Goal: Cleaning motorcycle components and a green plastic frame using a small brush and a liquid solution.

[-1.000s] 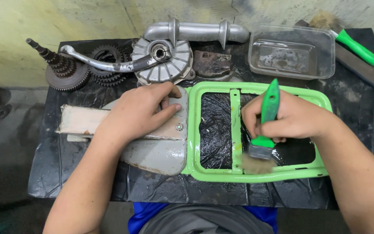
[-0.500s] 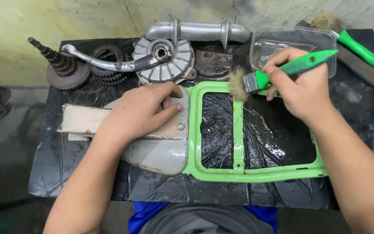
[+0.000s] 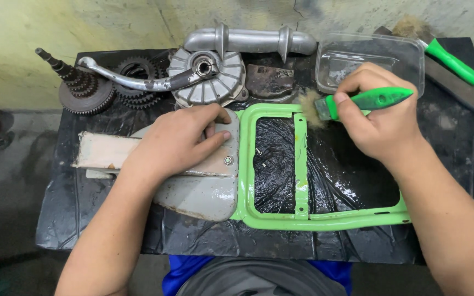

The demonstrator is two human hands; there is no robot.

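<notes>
A light green metal frame (image 3: 301, 164) with a middle bar lies flat on a black plastic-covered table (image 3: 83, 219). Its left end joins a grey metal plate (image 3: 204, 194). My left hand (image 3: 179, 140) presses flat on that plate and on a pale wooden strip (image 3: 97, 152) beneath it. My right hand (image 3: 379, 118) grips a green-handled paintbrush (image 3: 371, 100), held level. The brush's tan bristles touch the frame's top edge near the middle bar.
Along the table's back stand a stack of dark gears (image 3: 80, 93), a kick lever (image 3: 133, 82), a finned round cover (image 3: 209, 77), a grey pipe casting (image 3: 248, 39) and a clear plastic tub (image 3: 368, 57). A second green-handled brush (image 3: 451, 57) lies at the back right.
My right hand lifted the brush from the frame's lower right part up to its top edge and turned it level. The left hand stayed on the plate.
</notes>
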